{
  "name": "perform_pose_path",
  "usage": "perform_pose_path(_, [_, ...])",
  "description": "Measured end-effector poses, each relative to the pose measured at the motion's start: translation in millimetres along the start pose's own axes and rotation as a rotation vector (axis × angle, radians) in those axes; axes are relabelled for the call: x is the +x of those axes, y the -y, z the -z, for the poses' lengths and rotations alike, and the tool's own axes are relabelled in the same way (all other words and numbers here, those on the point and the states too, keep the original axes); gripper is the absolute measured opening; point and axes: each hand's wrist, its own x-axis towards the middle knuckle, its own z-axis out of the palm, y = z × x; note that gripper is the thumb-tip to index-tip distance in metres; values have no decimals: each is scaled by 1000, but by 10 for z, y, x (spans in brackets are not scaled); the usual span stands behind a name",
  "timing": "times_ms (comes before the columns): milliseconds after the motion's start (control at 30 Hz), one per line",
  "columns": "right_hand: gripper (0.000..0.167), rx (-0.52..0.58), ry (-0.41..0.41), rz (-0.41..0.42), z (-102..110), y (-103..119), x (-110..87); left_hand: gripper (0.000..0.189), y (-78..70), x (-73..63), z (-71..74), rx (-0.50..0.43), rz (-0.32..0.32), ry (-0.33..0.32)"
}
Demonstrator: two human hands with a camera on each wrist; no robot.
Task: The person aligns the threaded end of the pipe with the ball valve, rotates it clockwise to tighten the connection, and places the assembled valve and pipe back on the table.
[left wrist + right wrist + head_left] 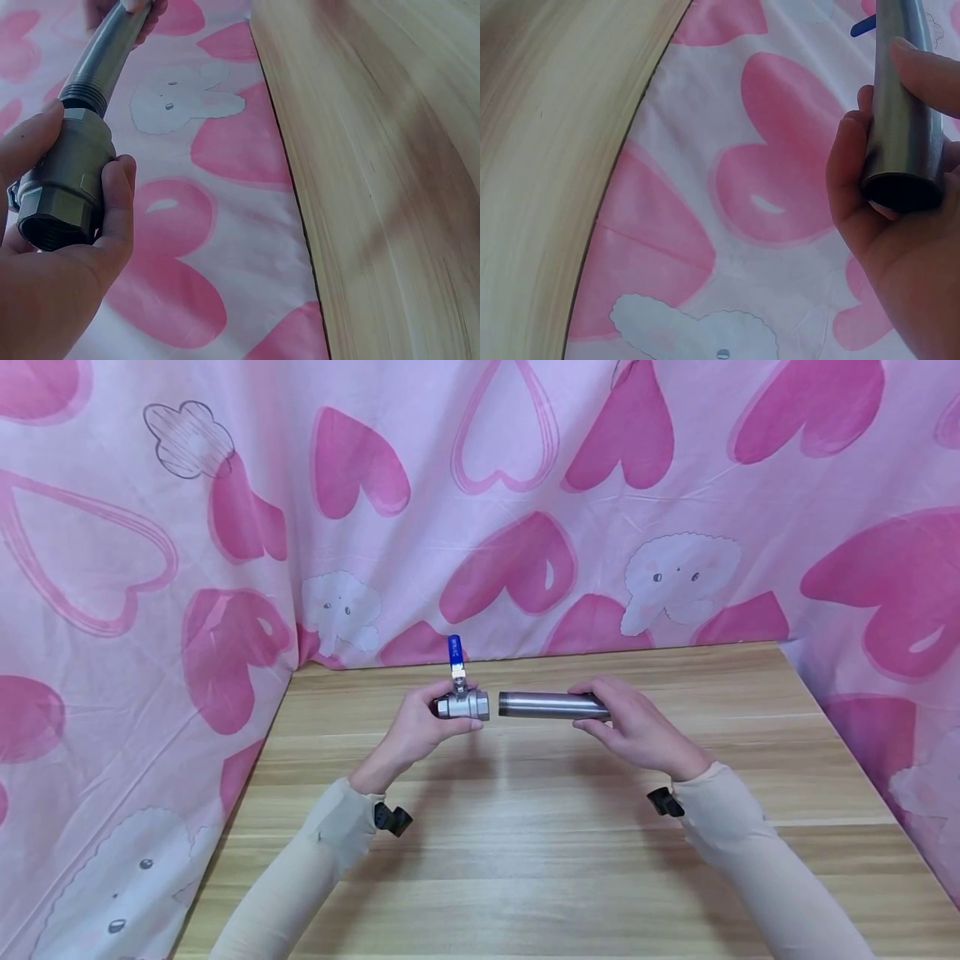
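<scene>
My left hand [420, 722] grips a metal ball valve [465, 705] with hexagonal ends, thumb on the near side and fingers behind. Its blue lever handle [455, 652] points up and away from me. One threaded opening of the valve [66, 176] faces the left wrist camera. In my right hand [637, 727] is a grey steel pipe [543, 705], held level by its right part. The pipe's threaded end [505, 704] faces the valve's right opening, with a small gap between them in the head view. The pipe's plain open end [902, 191] shows in the right wrist view.
Below both hands lies a wood-grain table [495, 877], whose back edge meets a pink curtain [420, 560] with hearts and white cartoon animals. More of the curtain hangs at the left and right. A black wrist mount [393, 818] sits on the left sleeve, another [665, 802] on the right.
</scene>
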Motion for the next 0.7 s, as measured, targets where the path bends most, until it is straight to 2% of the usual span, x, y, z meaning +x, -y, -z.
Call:
perform_pose_path(167, [34, -11, -14, 40, -15, -3, 9, 54, -20, -3, -20, -17, -6, 6])
perform_pose_path(300, [34, -7, -10, 40, -22, -8, 11, 55, -17, 2, -34, -25, 3, 3])
perform_pose_path(700, [35, -23, -12, 72, -36, -2, 19, 53, -32, 0, -72, 5, -4, 5])
